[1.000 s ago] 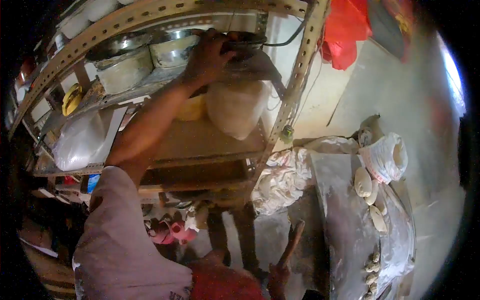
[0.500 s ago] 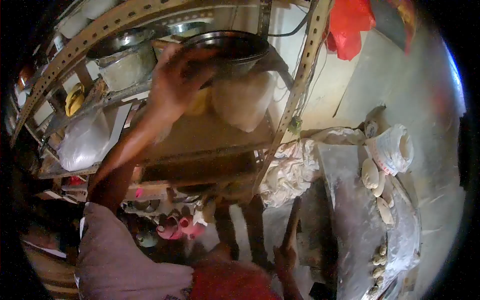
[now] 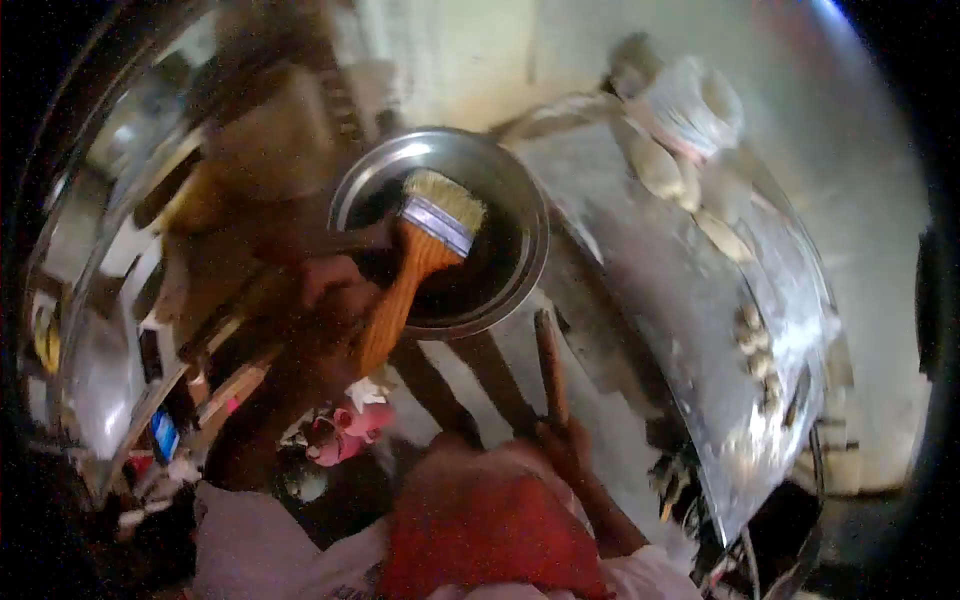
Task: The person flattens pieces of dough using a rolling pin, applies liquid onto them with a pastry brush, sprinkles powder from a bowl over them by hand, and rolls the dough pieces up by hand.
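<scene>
On the head view I see the left hand (image 3: 340,287), blurred, gripping the metal bowl (image 3: 420,148) at its left rim; the brush (image 3: 426,254) crosses its lower-left rim, bristles inside; the right hand's (image 3: 565,445) fingers close round a wooden stick (image 3: 551,365)

Over on your left, you have a translucent plastic bag (image 3: 100,400) with a small yellow item (image 3: 46,338) beside it and a blue packet (image 3: 165,436) nearby. Low in front of you sit pink containers (image 3: 345,435). To your right, a white plastic sack (image 3: 690,108) sits at the grey worktable's (image 3: 640,290) far end, near the pale wall (image 3: 455,70).
</scene>
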A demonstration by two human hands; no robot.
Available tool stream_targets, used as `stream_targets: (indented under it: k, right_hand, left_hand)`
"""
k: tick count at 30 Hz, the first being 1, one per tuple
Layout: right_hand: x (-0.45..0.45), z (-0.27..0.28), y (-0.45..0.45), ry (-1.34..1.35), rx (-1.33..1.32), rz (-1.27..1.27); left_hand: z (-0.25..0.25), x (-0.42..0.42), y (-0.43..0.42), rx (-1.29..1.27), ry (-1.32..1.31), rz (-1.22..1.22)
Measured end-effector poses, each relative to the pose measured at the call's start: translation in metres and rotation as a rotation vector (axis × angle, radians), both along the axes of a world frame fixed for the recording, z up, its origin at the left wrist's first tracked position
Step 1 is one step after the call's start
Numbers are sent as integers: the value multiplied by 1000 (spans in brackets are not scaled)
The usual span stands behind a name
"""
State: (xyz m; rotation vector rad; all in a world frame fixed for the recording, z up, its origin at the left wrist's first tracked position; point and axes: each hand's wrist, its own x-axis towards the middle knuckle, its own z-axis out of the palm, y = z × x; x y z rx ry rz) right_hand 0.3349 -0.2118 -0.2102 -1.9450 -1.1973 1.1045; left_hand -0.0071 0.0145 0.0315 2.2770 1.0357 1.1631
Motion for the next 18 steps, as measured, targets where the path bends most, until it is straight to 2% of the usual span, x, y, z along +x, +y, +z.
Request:
stream_targets:
  k: [2,6,8,9,10,12,14,18]
  right_hand:
    - [13,30,-18,215,73,-129]
    - [69,-1,-70,127,9,-327]
    - [99,-12,-100,1,-40,-372]
    - [110,6,-107,57,-37,-468]
    - [126,0,-124,60,-49,-502]
    - [161,-21,-156,-60,-58,-598]
    - [200,-18,-181,-47,-146,-671]
    - [258,-38,-244,17,-237,-871]
  left_hand:
    - [-32,40,-1,-81,44,-142]
    - [-80,134,-13,-189,190,-408]
    - [-83,189,-26,-191,237,-508]
    - [-77,222,-36,61,215,-500]
    - [-74,254,-46,315,183,-482]
    - [-101,314,-56,292,146,-553]
    - [-117,371,-71,439,105,-577]
    - [-143,463,-98,293,133,-751]
